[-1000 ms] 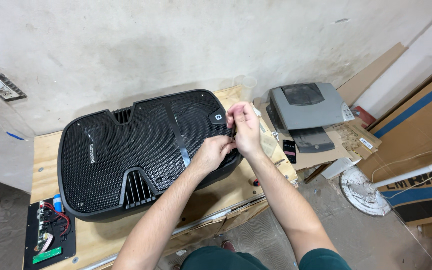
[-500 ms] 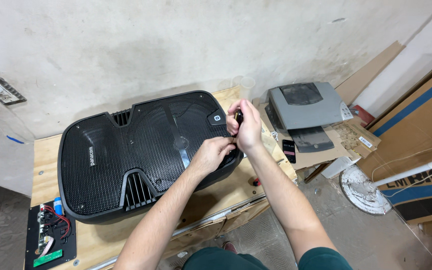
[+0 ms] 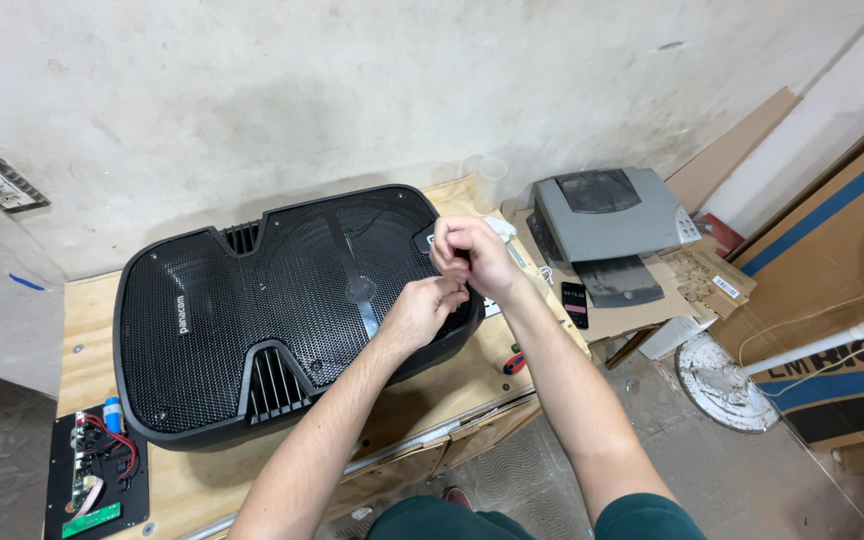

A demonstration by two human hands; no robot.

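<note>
A wooden workbench (image 3: 82,330) is standing against a rough plaster wall (image 3: 352,90), with cardboard sheets (image 3: 832,240) leaning at the right. A large black speaker (image 3: 252,320) is lying grille-up across the bench; a circuit panel (image 3: 97,470) is sitting at its near left and a grey printer (image 3: 607,215) at its right. The left hand (image 3: 422,310) and right hand (image 3: 472,255) are pinching narrowly together at the speaker's right edge; what they grip is too small to tell. Compared with earlier, both hands are sitting slightly nearer.
</note>
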